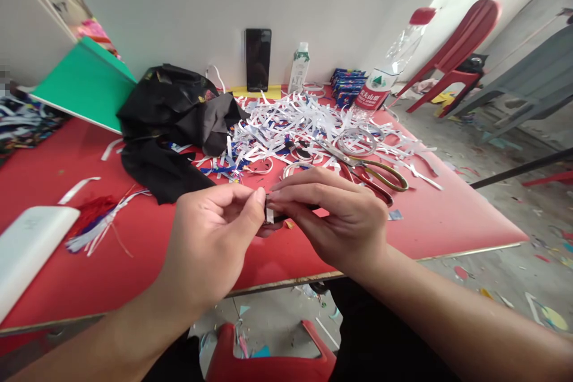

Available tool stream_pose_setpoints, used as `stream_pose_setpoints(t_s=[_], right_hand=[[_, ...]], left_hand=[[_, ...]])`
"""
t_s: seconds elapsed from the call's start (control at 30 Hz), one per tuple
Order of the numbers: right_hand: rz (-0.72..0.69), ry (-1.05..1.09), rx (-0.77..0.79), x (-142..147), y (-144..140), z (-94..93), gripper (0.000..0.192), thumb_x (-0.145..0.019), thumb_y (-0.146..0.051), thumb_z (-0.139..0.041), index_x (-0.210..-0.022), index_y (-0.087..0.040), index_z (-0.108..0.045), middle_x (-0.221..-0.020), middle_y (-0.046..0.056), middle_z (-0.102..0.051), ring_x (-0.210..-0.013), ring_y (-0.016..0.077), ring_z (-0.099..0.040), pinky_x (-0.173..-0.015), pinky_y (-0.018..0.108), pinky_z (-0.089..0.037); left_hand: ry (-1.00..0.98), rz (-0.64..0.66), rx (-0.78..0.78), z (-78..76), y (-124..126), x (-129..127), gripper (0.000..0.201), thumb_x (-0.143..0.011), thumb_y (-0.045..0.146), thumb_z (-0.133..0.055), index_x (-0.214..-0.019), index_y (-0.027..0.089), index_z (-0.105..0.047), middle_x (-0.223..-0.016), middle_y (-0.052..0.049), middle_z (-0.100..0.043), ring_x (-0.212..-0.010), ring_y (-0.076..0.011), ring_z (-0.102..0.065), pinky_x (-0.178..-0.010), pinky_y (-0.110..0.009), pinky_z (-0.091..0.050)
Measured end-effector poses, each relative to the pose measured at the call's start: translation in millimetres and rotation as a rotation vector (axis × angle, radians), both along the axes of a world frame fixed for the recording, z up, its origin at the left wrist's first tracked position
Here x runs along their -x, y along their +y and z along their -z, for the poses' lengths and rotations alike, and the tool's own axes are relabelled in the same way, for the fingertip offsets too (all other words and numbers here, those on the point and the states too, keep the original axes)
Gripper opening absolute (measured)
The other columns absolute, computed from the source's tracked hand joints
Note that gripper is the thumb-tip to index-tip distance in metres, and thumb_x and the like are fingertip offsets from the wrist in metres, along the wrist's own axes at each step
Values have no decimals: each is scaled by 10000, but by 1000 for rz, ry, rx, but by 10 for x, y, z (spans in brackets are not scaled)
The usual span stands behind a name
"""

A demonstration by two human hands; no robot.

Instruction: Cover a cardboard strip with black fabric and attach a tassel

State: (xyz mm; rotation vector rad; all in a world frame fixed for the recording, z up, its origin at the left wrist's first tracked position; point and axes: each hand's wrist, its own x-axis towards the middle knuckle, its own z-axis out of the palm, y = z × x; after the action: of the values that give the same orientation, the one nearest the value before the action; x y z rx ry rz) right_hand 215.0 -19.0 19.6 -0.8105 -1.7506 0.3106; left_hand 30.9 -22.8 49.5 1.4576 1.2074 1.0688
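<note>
My left hand point(215, 233) and my right hand point(338, 215) meet above the near part of the red table point(430, 215). Between their fingertips is a small dark strip with a whitish patch point(269, 215); most of it is hidden by the fingers, and its kind is not clear. Both hands are closed in a pinch on it. Beyond my right hand lie scissors point(378, 173) with yellowish and red handles. A black cloth point(168, 167) lies beyond my left hand, and a heap of white and blue paper strips point(286, 125) spreads behind both.
A phone point(258, 59) leans on the wall beside a small bottle point(299, 65). A large red-capped bottle point(380, 83) and blue packets point(347, 85) stand at the back right. At left are a white device point(33, 250), coloured threads point(96, 227) and a green board point(85, 83).
</note>
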Motion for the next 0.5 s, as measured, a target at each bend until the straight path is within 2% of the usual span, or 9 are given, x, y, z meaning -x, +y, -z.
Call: stream_pose_setpoints(t_s=[0.17,0.3,0.5], right_hand=[[-33,48,168,24,-27,4,103,-960,-102,-780,-955,-204,-764,-941,19,-780,-835,146,-754,-761,277,-640],[-67,1,269,19,-35,4,113,-1002,-96,-705,-973,-205,-710,-943,4,-725,-868,143,-725,-813,294,-619],[-89,-3,345,-11,-25,6,138,-998,-80,-697,-954,-208,-670,-939,0,-683,-858,137,-693,-765,275,-594]], left_hand=[[102,-29,-131,-26,-36,-5,212,-972,268,-708,-815,219,-841,-663,26,-784,-577,-116,-744,-567,-148,-609],[115,-21,-107,-13,-16,-16,210,-958,274,-712,-788,219,-822,-640,32,-777,-580,-127,-757,-550,-148,-600],[63,11,-35,43,39,-43,240,-965,336,-725,-779,206,-801,-681,4,-802,-615,-154,-786,-618,-181,-646]])
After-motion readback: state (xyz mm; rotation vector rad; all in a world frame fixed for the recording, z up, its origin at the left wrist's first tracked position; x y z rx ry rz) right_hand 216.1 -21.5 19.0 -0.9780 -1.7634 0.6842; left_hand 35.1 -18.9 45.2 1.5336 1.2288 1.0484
